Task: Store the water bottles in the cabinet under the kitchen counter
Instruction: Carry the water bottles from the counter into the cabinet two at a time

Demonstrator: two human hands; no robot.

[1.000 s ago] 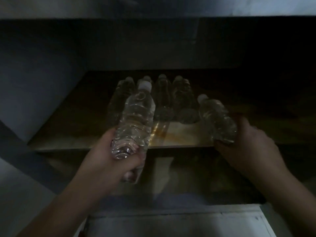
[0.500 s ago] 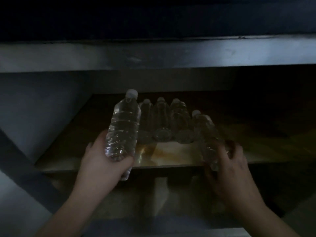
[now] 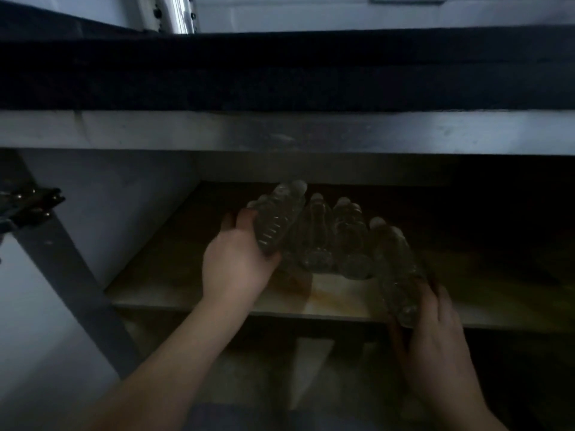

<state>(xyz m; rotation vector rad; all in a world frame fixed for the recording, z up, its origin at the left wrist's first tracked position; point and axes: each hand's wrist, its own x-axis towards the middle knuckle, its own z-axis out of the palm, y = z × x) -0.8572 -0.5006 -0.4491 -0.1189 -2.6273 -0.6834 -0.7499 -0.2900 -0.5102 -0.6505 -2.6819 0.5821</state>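
Note:
Inside the dim cabinet, my left hand [image 3: 239, 262] grips a clear water bottle [image 3: 277, 222] at its lower half, cap pointing into the cabinet, above the left end of the row. My right hand [image 3: 432, 325] holds a second clear bottle [image 3: 395, 265] at its base, lying on the wooden shelf [image 3: 186, 275] at the row's right end. Between them, stored bottles [image 3: 336, 244] lie side by side on the shelf with white caps toward the back.
The dark counter edge [image 3: 280, 70] overhangs the cabinet's pale top rail [image 3: 311, 132]. A grey side wall and a diagonal frame bar [image 3: 74, 275] with a metal hinge [image 3: 34, 203] close the left. The shelf's right part is dark. A lower shelf shows beneath.
Both hands have pushed deeper into the cabinet. The left bottle moved in over the row's left end; the right bottle slid farther onto the shelf. The view tilted upward.

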